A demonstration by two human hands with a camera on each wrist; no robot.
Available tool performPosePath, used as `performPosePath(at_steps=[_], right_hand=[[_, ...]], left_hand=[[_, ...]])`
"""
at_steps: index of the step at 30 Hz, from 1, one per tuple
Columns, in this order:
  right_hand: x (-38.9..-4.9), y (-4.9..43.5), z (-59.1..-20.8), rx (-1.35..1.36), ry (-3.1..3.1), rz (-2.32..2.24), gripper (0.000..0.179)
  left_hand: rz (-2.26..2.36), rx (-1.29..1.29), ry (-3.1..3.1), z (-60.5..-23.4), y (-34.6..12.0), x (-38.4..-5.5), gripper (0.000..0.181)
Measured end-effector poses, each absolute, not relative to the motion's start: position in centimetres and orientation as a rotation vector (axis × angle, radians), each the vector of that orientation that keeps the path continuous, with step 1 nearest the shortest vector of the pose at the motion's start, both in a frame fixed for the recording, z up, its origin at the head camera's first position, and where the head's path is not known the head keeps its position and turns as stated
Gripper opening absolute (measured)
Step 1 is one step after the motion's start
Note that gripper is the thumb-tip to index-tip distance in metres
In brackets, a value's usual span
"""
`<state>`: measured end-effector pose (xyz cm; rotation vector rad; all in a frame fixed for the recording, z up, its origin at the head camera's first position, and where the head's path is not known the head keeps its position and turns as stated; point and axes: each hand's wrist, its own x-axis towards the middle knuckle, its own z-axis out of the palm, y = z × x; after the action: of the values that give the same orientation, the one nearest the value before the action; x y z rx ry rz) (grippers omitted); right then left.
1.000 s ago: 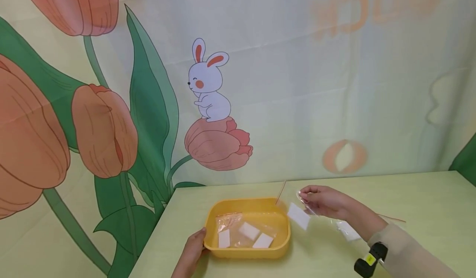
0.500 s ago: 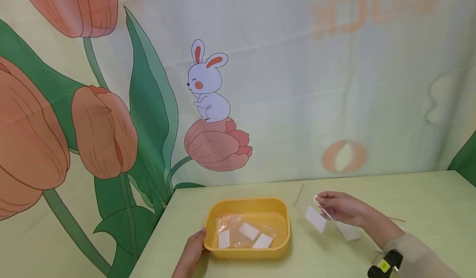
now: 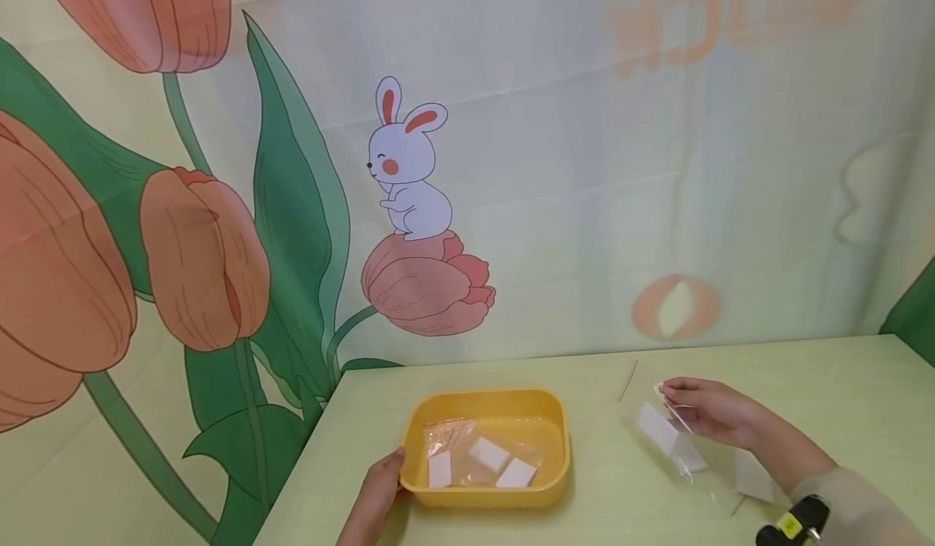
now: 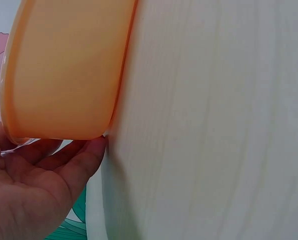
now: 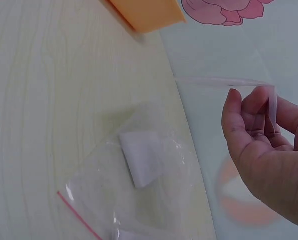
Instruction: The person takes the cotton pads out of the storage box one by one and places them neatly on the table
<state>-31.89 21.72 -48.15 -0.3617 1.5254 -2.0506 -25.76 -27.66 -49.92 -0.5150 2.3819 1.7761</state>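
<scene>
My left hand (image 3: 380,481) grips the left end of a yellow plastic bin (image 3: 485,498), thumb at the rim and fingers against the outer wall in the left wrist view. Several white rectangular pieces (image 3: 518,473) lie in the bin among clear zip bags (image 3: 449,431). To the right, above the table, my right hand (image 3: 712,410) pinches one edge of a clear zip bag (image 5: 223,81). A white piece (image 3: 657,427) shows in it, with its red zip line off to the left. Below that hand, another clear bag (image 5: 144,210) with a white piece lies on the table.
Another white piece (image 3: 753,476) lies on the table near the right forearm, with a short red line beside it. The pale wood-grain table (image 3: 862,408) ends at the back against a printed cloth (image 3: 555,205) with tulips and a rabbit.
My right hand has moved right, away from the bin, carrying the zip bag over the bags on the table. The left hand and the bin have stayed put.
</scene>
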Motion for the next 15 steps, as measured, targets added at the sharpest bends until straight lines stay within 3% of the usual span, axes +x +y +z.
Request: performPosePath(at_steps=[15], right_hand=[[-31.9, 25.3, -49.3, -0.288, 1.457, -2.107, 0.026]], left_hand=[[1.774, -0.538, 2.380, -49.9, -28.0, -26.0, 0.059]])
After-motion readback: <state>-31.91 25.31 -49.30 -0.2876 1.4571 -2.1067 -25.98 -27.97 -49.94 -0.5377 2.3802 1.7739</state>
